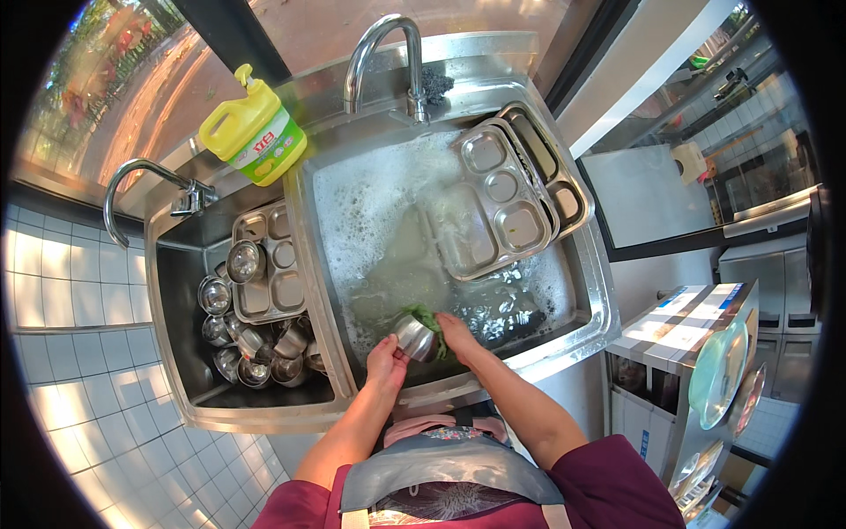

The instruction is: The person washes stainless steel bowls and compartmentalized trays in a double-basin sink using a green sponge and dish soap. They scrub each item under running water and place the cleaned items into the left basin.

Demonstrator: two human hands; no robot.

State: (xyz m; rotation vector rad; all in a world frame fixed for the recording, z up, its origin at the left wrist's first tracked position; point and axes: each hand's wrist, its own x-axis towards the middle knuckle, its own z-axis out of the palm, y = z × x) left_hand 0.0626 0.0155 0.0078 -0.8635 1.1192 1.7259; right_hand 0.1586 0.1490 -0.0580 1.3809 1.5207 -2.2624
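Over the near part of the large soapy sink basin [581, 317], my left hand [386, 364] grips a stainless steel bowl [415, 337] tilted on its side. My right hand [457, 336] presses a green scouring cloth or pad [426, 316] against the bowl; its fingers are partly hidden behind it. Compartment trays of stainless steel [492, 231] lean at the basin's right back, partly under the foamy water. In the left basin, several steel bowls [254, 371] lie heaped below and beside another compartment tray [269, 294], with one bowl [245, 262] on that tray.
A yellow detergent jug [254, 135] stands on the back ledge between two curved faucets [383, 26] [142, 165]. A dark scrubber [436, 86] lies behind the right faucet. At the right, a teal plastic basin [717, 373] stands by a box-like counter.
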